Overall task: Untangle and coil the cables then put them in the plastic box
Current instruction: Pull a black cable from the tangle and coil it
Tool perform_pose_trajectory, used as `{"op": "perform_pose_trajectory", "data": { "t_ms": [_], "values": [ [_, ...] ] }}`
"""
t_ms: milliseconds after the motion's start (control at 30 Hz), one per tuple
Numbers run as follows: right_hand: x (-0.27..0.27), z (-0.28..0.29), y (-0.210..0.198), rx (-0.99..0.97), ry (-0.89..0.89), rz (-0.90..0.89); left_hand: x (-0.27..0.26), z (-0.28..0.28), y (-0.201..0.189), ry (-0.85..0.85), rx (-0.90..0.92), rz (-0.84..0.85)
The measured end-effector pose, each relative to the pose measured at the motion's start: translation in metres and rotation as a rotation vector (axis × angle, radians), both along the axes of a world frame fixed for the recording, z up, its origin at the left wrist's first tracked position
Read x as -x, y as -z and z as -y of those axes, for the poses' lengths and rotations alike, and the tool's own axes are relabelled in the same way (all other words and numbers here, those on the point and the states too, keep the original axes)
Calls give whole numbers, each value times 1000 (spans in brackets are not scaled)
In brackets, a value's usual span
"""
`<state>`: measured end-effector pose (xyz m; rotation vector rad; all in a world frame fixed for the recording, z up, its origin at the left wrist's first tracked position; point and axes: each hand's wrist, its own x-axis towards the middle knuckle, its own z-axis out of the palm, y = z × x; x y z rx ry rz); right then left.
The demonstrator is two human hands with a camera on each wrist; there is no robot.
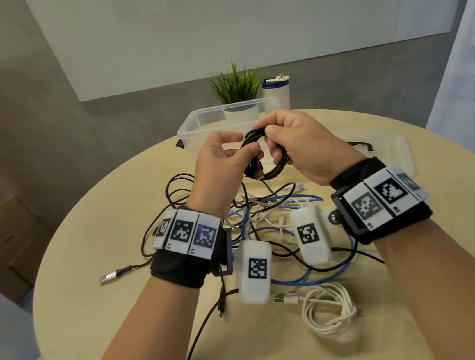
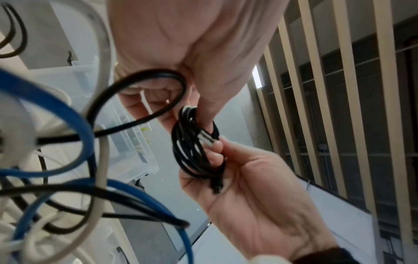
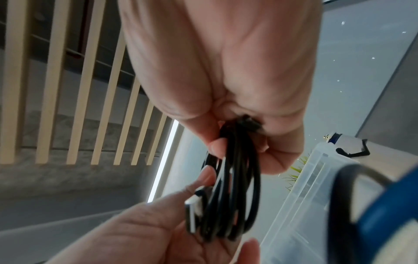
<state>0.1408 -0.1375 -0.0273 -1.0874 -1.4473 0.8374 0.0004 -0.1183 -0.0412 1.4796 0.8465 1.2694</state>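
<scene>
With both hands' grip closed on the black cable coil (image 1: 266, 153), I should tuck its USB plug (image 3: 192, 214) snugly.

coiled cable (image 1: 266, 157) black | loose cables (image 1: 285, 228) blue, white, black | box (image 1: 192, 128) clear | table (image 1: 89, 261) pale wood

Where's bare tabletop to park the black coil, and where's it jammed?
Free: the table left of the black loops toward its rim, and the far right strip beside the box lid. The plastic box looks empty. Crowded: the cable tangle under both wrists, and the white coil at near centre.
</scene>
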Motion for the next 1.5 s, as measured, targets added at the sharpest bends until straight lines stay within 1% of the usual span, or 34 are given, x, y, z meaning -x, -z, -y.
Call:
{"op": "perform_pose_trajectory", "data": {
  "t_ms": [67,167,300,467,667,833,1000,1167,1400,1500],
  "values": [
    [4,0,1,-21,27,62,1,1,0,-6,-13,4],
    [5,0,4,-66,83,168,2,1,1,7,-35,-75],
    [9,-2,6,-69,123,183,2,0,5,43,-28,-147],
    [10,-1,8,-105,122,226,3,-1,8,49,-27,-167],
    [18,4,8,-110,53,159,6,-2,10,81,-65,-168],
    [16,7,5,-68,-45,60,14,-6,7,153,-44,-211],
    [9,9,4,-48,-124,65,20,-8,5,215,32,-209],
    [8,8,6,-57,-103,84,22,-8,6,257,92,-211],
    [8,9,4,-73,-64,173,25,-4,6,304,29,-236],
    [9,9,4,-82,-28,220,26,-5,6,348,16,-215]
  ]
}}
